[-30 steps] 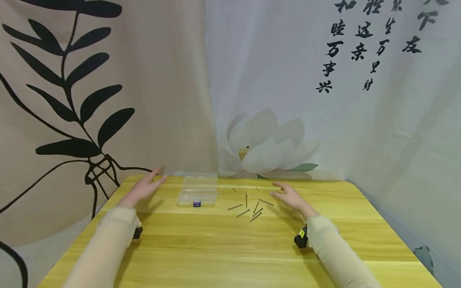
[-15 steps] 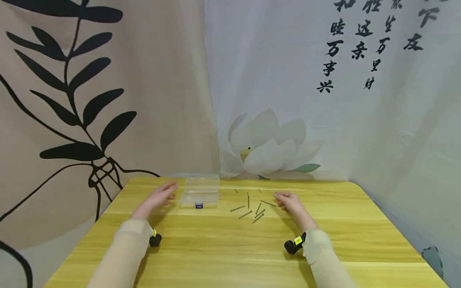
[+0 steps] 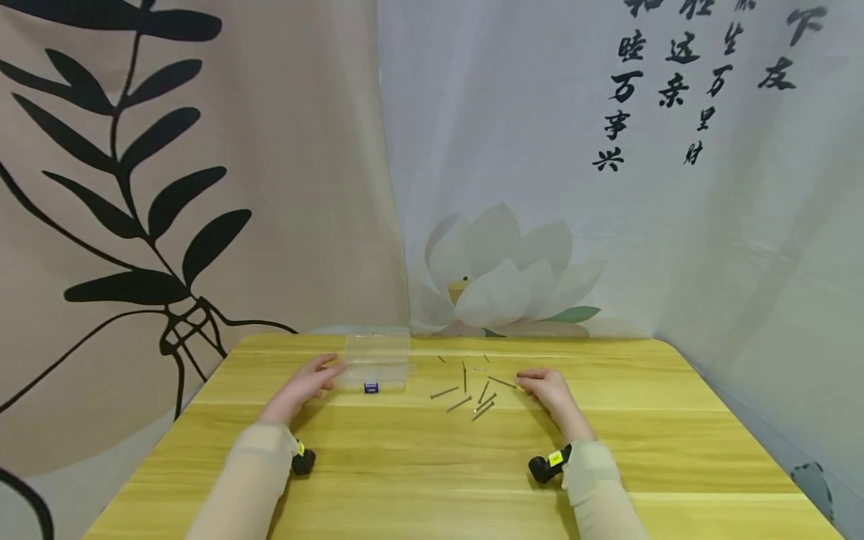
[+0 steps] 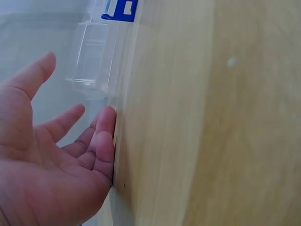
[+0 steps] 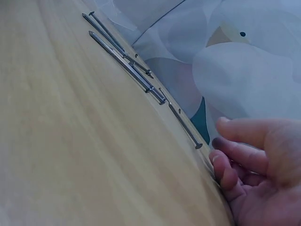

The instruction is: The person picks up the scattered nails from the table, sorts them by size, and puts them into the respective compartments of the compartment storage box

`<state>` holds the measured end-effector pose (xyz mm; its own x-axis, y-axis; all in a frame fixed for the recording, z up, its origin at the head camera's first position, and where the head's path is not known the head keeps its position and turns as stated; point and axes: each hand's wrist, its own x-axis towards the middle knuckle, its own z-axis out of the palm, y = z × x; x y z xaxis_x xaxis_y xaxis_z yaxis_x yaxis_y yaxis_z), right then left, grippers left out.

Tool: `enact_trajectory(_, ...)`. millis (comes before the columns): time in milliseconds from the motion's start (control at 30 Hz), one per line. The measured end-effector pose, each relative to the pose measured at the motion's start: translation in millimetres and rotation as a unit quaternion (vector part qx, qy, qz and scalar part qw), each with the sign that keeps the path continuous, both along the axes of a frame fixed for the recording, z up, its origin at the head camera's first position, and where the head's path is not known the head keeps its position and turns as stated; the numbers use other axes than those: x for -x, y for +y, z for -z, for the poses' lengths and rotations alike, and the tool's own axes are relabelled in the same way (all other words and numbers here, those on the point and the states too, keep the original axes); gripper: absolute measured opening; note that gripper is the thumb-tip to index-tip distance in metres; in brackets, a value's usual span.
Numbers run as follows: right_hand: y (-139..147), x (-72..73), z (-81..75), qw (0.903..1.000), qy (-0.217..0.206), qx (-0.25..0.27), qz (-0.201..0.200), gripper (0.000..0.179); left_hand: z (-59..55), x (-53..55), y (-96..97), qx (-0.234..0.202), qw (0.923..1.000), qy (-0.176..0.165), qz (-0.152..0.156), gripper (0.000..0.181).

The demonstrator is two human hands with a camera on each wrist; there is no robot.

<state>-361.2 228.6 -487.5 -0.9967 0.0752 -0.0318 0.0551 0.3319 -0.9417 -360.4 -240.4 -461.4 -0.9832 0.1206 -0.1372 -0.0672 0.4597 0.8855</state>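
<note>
A clear plastic box (image 3: 375, 348) with its lid raised stands near the table's back edge, a blue latch (image 3: 371, 388) on its front. My left hand (image 3: 304, 388) is at the box's left side, fingers loosely spread and holding nothing; in the left wrist view its lower fingers rest by the tabletop, just short of the box wall (image 4: 91, 56). To the right of the box lie several metal nails (image 3: 484, 409), long and short. My right hand (image 3: 550, 394) is beside the rightmost long nail (image 5: 186, 126), fingers loosely bent, with nothing visible between thumb and fingertips.
The wood-grain table (image 3: 418, 465) reaches back to a printed fabric curtain (image 3: 324, 187) with leaves, a lotus and writing. A few tiny nails (image 3: 486, 358) lie farther back, behind the long ones. Black wrist cameras (image 3: 547, 466) sit on both wrists.
My left hand has moved right and lower, up to the box's side. The right hand has come down towards the table by the nails, its fingers drawn in from a wider spread.
</note>
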Motion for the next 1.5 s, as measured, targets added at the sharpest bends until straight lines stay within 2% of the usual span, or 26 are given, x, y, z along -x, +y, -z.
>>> enact_trajectory(200,-3,-2.4,-4.8,0.9992,0.014,-0.035,-0.011,0.029,0.6,2.0,-3.6,0.006,0.9997,-0.005,0.023,0.077)
enact_trajectory(400,-6,-6.6,-5.4,0.9968,0.022,-0.074,-0.018,0.027,3.6,3.5,-3.1,0.011,0.999,0.01,0.042,0.08)
enact_trajectory(700,-6,-10.4,-0.7,0.9908,0.032,-0.131,-0.008,0.022,13.3,0.7,4.3,0.003,0.9993,0.002,0.038,0.075)
enact_trajectory(1067,-10,-2.9,2.8,0.9871,0.045,-0.154,0.007,0.017,11.5,8.4,2.6,0.017,0.9991,0.005,0.039,0.071)
enact_trajectory(1300,-13,-2.9,-0.5,0.9859,0.049,-0.159,0.016,0.016,11.3,9.1,3.7,0.031,0.9989,0.003,0.035,0.072)
enact_trajectory(1500,-13,-5.1,0.9,0.986,0.052,-0.157,0.018,0.018,11.9,10.4,0.6,0.035,0.9982,-0.002,0.05,0.073)
